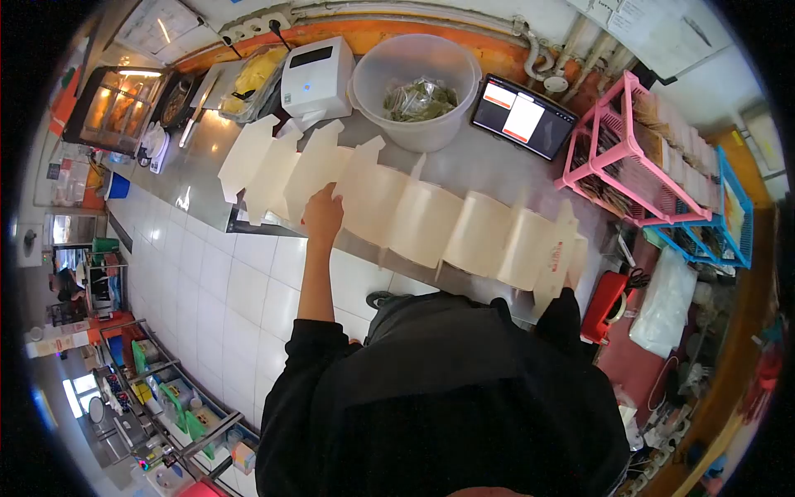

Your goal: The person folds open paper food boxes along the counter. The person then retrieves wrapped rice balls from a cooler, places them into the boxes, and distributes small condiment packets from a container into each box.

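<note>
A row of open cream paper food boxes (423,222) stands along the near edge of the metal counter, their flaps raised. My left hand (323,214) is at the left part of the row, its fingers closed on the edge of a paper box (313,170). The dark right sleeve reaches the last box (553,269) at the right end, which has red print on its side. My right hand is mostly hidden behind the sleeve and that box, so its fingers do not show.
Behind the row stand a clear plastic tub (414,124) with leafy greens, a white dispenser (317,80) and a tablet (523,116). Pink racks (633,153) and a blue rack (733,207) stand at right, above a red tape dispenser (604,306). A heated display case (116,108) is far left.
</note>
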A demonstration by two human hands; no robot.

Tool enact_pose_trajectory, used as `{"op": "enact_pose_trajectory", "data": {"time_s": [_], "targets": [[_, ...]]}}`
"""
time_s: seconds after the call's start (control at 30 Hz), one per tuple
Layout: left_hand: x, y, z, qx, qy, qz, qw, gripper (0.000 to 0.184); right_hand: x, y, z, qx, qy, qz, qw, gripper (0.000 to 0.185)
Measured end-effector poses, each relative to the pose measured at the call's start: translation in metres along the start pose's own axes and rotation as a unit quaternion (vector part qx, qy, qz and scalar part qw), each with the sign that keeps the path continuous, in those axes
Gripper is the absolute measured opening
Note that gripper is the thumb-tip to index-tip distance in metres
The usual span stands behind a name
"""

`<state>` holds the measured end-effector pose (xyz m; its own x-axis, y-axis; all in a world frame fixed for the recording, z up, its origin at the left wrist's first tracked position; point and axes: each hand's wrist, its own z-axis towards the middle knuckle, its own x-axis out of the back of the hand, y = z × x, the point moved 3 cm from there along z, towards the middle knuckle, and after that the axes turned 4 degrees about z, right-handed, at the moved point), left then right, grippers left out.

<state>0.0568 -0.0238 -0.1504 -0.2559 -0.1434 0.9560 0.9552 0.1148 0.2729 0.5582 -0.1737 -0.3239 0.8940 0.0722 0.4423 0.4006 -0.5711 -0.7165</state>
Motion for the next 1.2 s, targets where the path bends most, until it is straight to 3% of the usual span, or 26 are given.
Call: {"op": "enact_pose_trajectory", "data": {"time_s": [0.3, 0.4, 0.47, 0.5, 0.57, 0.63, 0.73, 0.8, 1.0, 1.2], "targets": [[0.006, -0.021, 0.012, 0.017, 0.022, -0.056, 0.998, 0.029, -0.023, -0.017, -0.005, 0.014, 0.017, -0.051, 0.998, 0.033], [0.000, -0.041, 0.015, 0.030, -0.003, -0.141, 0.990, 0.031, -0.021, -0.028, -0.007, 0.018, 0.028, -0.072, 0.997, 0.033], [0.009, -0.047, 0.006, -0.050, 0.061, -0.125, 0.989, 0.038, -0.012, -0.034, -0.006, 0.016, 0.038, -0.087, 0.995, 0.033], [0.016, -0.052, -0.001, -0.042, 0.071, -0.124, 0.989, 0.038, -0.006, -0.037, -0.005, 0.015, 0.045, -0.095, 0.994, 0.033], [0.030, -0.064, -0.017, 0.015, -0.013, -0.232, 0.972, 0.042, 0.011, -0.041, 0.000, 0.014, 0.066, -0.123, 0.990, 0.033], [0.029, -0.094, -0.038, -0.057, 0.069, -0.159, 0.983, 0.043, 0.027, -0.049, 0.006, 0.022, 0.092, -0.151, 0.984, 0.032], [0.044, -0.149, -0.088, 0.040, 0.018, -0.181, 0.983, 0.040, 0.039, -0.073, 0.007, 0.049, 0.147, -0.208, 0.966, 0.032], [0.061, -0.193, -0.122, 0.091, 0.047, -0.165, 0.981, 0.037, 0.043, -0.105, 0.005, 0.072, 0.202, -0.251, 0.944, 0.032], [0.101, -0.320, -0.208, 0.222, 0.144, -0.137, 0.955, 0.031, -0.010, -0.294, -0.044, 0.219, 0.342, -0.269, 0.873, 0.033], [0.131, -0.400, -0.218, 0.289, 0.209, -0.245, 0.902, 0.015, -0.144, -0.448, -0.073, 0.414, 0.247, -0.164, 0.861, 0.033]]}}
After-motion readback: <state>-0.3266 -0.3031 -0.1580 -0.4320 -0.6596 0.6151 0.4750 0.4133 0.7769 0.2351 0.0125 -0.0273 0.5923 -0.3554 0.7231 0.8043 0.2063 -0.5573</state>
